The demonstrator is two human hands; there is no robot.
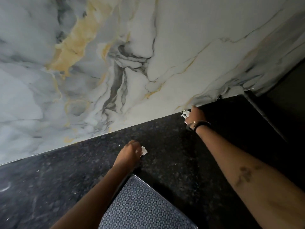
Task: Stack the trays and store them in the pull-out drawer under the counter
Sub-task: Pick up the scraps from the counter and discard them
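One grey, woven-textured tray with a metal rim [145, 205], probably stiff and light, wants an edge grip; left hand [130, 156] and right hand [195, 117] each pinch white paper scraps [144, 151].

Left hand [130, 154] and right hand [196, 116] curled

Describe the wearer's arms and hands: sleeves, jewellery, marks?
Both forearms are bare, no sleeves or gloves in view. The right hand has a dark band and a thin metal bangle at the wrist, and a dark tattoo-like mark on the forearm. The left hand and its wrist show no jewellery or markings.
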